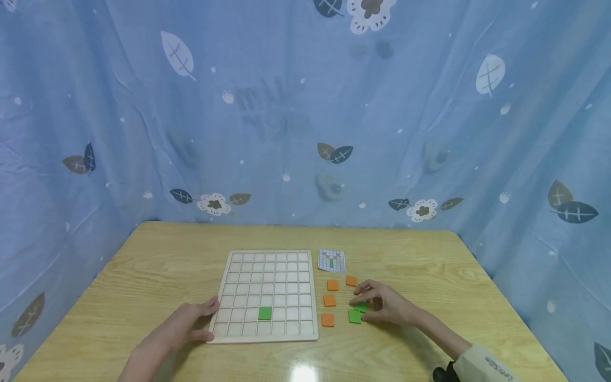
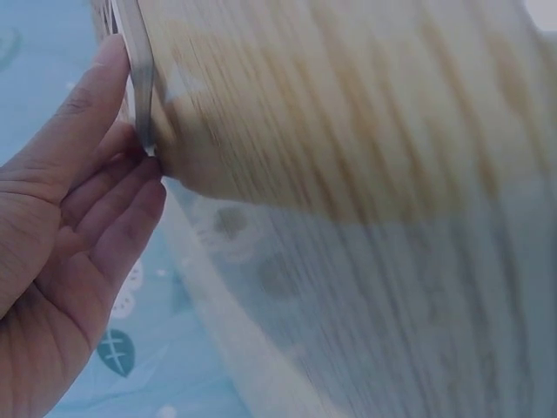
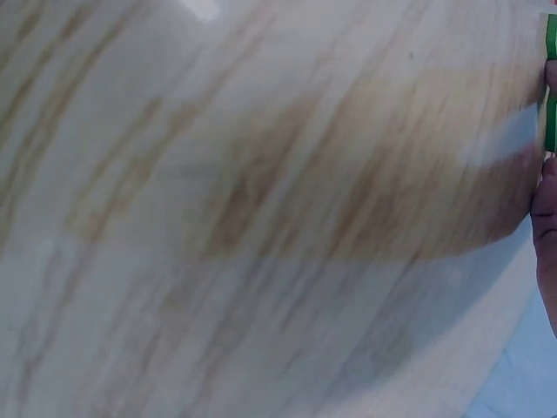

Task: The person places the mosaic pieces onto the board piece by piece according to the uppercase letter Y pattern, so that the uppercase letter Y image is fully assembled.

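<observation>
One green tile [image 1: 264, 313] sits on the board [image 1: 269, 276], second row from its near edge; four orange tiles [image 1: 329, 300] lie right of the board. The left hand [image 1: 183, 321] rests, fingers loosely extended, against its left edge; the right hand [image 1: 389, 305] curves over two loose green tiles [image 1: 355, 317]. Picking one up seems the step, calling for a clean pinch. Fingers cover part of the farther one, so I cannot tell whether it is gripped; the right wrist view crops that hand, and the card [image 1: 331, 260] is hard to read.

Left hand [image 1: 187, 321], thumb and fingers apart; right hand [image 1: 390, 305], fingers bent
</observation>
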`<state>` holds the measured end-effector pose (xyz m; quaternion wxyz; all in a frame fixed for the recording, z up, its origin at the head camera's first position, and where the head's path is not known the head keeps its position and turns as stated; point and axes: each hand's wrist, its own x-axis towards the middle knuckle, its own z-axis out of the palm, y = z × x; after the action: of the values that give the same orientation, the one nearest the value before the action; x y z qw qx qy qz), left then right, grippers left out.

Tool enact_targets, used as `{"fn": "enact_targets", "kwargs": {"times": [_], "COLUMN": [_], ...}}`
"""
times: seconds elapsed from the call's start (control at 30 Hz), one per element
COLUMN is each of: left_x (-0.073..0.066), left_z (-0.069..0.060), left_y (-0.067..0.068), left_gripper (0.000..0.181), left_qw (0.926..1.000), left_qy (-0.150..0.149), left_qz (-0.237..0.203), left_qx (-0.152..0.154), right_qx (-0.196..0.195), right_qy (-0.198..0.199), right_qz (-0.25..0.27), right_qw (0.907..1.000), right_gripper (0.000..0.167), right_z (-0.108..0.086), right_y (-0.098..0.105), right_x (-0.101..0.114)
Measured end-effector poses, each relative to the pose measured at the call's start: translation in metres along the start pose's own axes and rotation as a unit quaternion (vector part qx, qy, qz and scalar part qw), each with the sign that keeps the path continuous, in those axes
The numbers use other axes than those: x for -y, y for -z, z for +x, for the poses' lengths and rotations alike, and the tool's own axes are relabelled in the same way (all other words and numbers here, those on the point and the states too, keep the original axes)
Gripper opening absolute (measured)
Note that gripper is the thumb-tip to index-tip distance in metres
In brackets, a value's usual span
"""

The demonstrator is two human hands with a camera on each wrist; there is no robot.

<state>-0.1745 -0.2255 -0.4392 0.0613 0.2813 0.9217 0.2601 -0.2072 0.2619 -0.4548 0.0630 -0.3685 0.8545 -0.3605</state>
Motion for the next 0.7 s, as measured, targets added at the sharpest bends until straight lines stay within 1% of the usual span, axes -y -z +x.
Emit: {"fn": "enact_targets", "kwargs": {"times": [0.13, 0.23, 0.27, 0.4, 0.53, 0.63, 0.7], "left_x": [0.001, 0.0018, 0.002, 0.0027, 0.0025, 0.0025, 0.0029], "left_z": [0.0, 0.0001, 0.0004, 0.0011, 0.0017, 0.0015, 0.0014], "left_y": [0.0002, -0.0001, -0.0001, 0.0001, 0.001, 0.0013, 0.0006], "left_gripper": [0.071, 0.071, 0.072, 0.072, 0.072, 0.073, 0.073], "left_qw": [1.0, 1.0, 1.0, 0.9999, 0.9999, 0.9999, 0.9999], "left_qy": [-0.005, -0.006, -0.006, -0.009, -0.004, 0.0, -0.004], "left_qz": [0.005, 0.006, 0.005, 0.005, -0.001, -0.003, -0.001], "left_qx": [0.0, 0.002, 0.002, 0.007, 0.012, 0.014, 0.013], "right_qx": [0.005, 0.003, 0.001, -0.018, -0.041, -0.05, -0.054], "right_qy": [0.002, -0.005, -0.01, -0.035, -0.06, -0.069, -0.073], "right_qz": [0.023, 0.045, 0.044, 0.035, 0.039, 0.05, 0.055], "right_qw": [0.9997, 0.999, 0.999, 0.9986, 0.9966, 0.9951, 0.9943], "right_gripper": [0.023, 0.025, 0.027, 0.032, 0.028, 0.026, 0.026], "right_z": [0.0005, -0.0009, -0.0016, -0.0044, -0.0066, -0.0073, -0.0078], "right_y": [0.003, 0.0048, 0.0054, 0.0073, 0.0085, 0.009, 0.0094], "right_x": [0.0012, 0.002, 0.0021, 0.0029, 0.0019, -0.0003, -0.0016]}}
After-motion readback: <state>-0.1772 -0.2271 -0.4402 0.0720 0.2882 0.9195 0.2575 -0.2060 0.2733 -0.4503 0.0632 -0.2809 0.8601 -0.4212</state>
